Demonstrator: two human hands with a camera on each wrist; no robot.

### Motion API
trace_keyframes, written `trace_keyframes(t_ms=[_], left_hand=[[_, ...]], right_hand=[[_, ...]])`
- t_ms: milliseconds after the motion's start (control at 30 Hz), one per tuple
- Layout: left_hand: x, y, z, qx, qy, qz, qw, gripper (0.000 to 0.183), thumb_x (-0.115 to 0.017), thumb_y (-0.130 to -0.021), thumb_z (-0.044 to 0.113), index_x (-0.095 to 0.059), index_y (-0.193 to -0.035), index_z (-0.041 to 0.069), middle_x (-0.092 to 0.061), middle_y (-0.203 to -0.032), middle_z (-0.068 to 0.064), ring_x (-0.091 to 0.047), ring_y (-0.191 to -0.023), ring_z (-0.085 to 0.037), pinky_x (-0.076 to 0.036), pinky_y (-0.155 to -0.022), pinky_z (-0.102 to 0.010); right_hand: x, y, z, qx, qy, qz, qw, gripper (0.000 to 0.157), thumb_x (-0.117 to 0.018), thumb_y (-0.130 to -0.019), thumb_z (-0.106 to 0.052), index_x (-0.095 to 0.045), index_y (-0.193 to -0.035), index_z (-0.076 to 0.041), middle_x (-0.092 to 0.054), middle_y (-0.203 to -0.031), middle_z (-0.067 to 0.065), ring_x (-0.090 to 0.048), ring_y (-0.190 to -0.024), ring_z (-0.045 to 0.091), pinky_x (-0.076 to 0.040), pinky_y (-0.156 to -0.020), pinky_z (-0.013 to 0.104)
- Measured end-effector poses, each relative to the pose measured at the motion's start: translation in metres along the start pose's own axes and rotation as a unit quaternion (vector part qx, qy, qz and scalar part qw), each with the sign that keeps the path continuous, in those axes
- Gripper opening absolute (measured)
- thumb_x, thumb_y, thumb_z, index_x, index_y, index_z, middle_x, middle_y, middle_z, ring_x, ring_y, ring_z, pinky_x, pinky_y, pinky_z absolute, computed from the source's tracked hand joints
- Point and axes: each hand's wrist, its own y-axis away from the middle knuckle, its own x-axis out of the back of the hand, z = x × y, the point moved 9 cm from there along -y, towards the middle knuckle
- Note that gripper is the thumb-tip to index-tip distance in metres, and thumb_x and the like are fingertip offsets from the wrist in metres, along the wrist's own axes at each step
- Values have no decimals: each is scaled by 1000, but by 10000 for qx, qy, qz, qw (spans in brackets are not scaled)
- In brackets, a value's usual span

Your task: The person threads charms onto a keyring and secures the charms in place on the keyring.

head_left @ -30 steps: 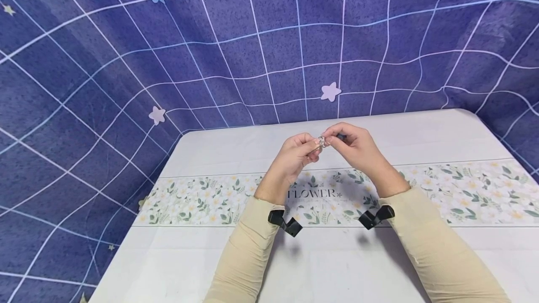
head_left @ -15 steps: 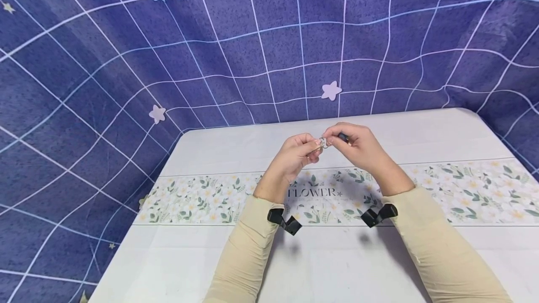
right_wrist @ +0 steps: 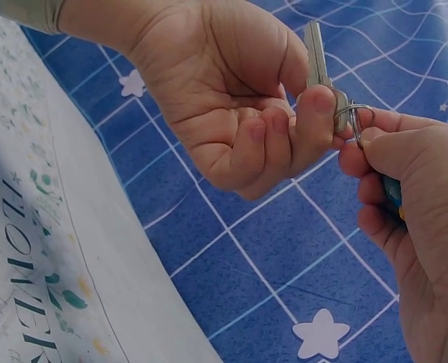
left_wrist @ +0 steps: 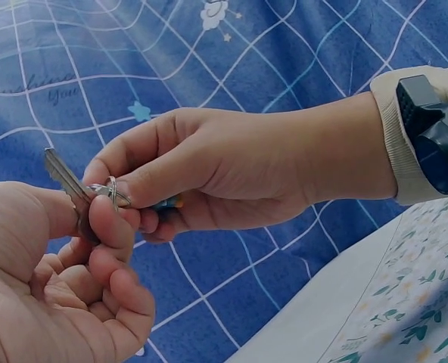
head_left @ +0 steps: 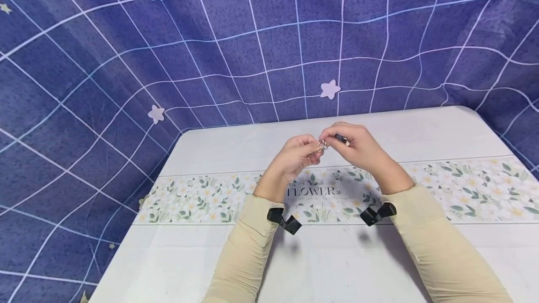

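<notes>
Above the table, my left hand (head_left: 296,154) pinches a silver key (right_wrist: 316,57) between thumb and forefinger, its toothed blade pointing up and away from the palm. Facing it, my right hand (head_left: 355,145) pinches a metal split ring (right_wrist: 356,122) with thumb and fingertips. In the right wrist view the ring passes at the key's head, and the fingertips of both hands nearly meet there. A small dark blue piece with an orange patch (right_wrist: 391,193) is tucked in the curled right fingers, mostly hidden; I cannot tell what it is.
The white table (head_left: 328,265) carries a printed flower band (head_left: 202,200) with lettering. Behind and to the left hangs a blue curtain (head_left: 236,60) with grid lines and stars. Each sleeve bears a black wrist mount (head_left: 285,220).
Both hands stay nearly in place. The ring and key turn slightly between the fingertips, and more of the dark piece shows in my right hand than a second ago.
</notes>
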Motion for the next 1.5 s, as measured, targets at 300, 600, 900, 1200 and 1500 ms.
trace_keyframes(t_ms=[300, 600, 900, 1200, 1500], left_hand=[[-1, -2, 1, -55, -105, -85, 9999, 29, -51, -102, 1, -57, -75, 9, -57, -69, 0, -46, -60, -11, -46, -63, -24], [-1, 0, 2, -12, -91, -44, 9999, 29, -52, -102, 2, -57, -74, 9, -58, -68, 1, -46, -59, -10, -46, -63, -23], [2, 0, 1, 47, -34, 74, 10000, 27, -55, -101, 2, -56, -75, 10, -59, -66, 2, -49, -59, -10, -45, -62, -23], [5, 1, 0, 33, -46, 219, 9997, 28, -57, -101, 3, -57, -74, 11, -59, -67, 2, -47, -58, -10, -45, -62, -23], [7, 1, 1, -10, -67, 228, 9997, 28, -57, -101, 3, -58, -74, 11, -58, -67, 1, -48, -59, -10, -44, -61, -23]], right_hand=[[0, -1, 0, -120, 54, -9, 9999, 23, -67, -88, 16, -74, -99, -3, -71, -89, 5, -54, -72, 8, -44, -66, 18], [-1, -1, 0, -193, -7, -24, 9998, 22, -66, -89, 15, -74, -99, -2, -72, -90, 6, -55, -72, 8, -45, -66, 18], [4, 0, 4, -385, 110, 86, 9992, 18, -66, -90, 13, -73, -100, -1, -72, -90, 7, -55, -75, 7, -45, -67, 18], [9, 1, 6, -512, 118, 182, 9985, 17, -65, -91, 12, -73, -101, 1, -72, -92, 12, -58, -77, 6, -46, -67, 17], [16, 3, 13, -781, 199, 230, 9965, 16, -65, -93, 10, -72, -103, 0, -73, -95, 14, -62, -84, 1, -47, -70, 16]])
